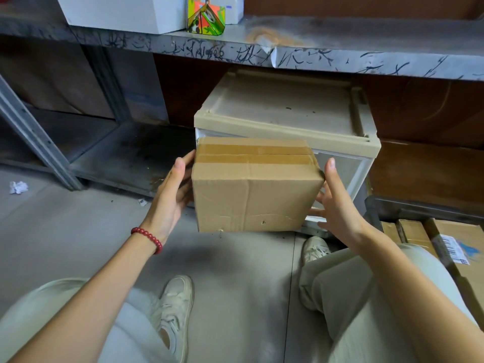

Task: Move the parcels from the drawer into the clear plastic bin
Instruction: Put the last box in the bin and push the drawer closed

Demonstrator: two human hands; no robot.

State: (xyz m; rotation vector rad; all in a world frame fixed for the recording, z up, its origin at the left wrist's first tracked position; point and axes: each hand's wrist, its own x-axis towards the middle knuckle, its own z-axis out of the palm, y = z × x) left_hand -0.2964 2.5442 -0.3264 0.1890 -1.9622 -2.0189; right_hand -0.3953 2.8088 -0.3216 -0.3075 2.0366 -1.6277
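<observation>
as two flat palms clamp it, the taped parcel [251,189] hangs above the floor [235,271].
left grip [172,189] and right grip [335,203] are open, fingers straight, pressing opposite walls; stiff card, probably light, smooth enough to slip, so fingers under the base seem safer. just behind stands the drawer unit [288,111].

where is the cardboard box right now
Head view, centre: the cardboard box is pressed between the left hand and the right hand, in front of the beige drawer unit.
</observation>
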